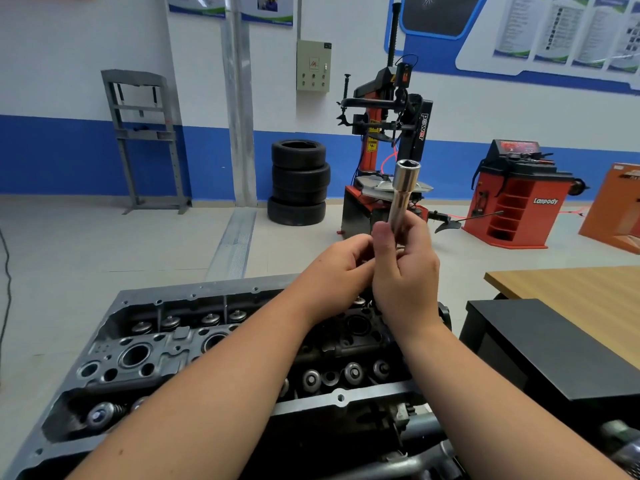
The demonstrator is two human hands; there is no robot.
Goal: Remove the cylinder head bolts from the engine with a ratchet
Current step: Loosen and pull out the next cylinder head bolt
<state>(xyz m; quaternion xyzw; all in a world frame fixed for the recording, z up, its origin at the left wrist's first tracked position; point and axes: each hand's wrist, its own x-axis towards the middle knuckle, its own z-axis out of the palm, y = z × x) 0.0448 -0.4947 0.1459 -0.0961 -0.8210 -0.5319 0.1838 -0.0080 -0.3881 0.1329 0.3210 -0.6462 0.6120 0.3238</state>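
The engine's cylinder head [166, 344] lies open below me, with valve springs and round bores showing. Above it my right hand [405, 268] grips the lower end of a long chrome socket [403, 192], which points up with its open mouth on top. My left hand [337, 268] is pressed against the right hand, fingers curled around something at the socket's base; the hands hide what it is. No ratchet handle shows. Both forearms cross over the head and cover part of it.
A black box [554, 344] and a wooden table [581, 299] stand to the right. Across the floor are a stack of tyres [299, 181], a tyre changer [384, 150], a red wheel balancer [519, 199] and a grey press frame [145, 140].
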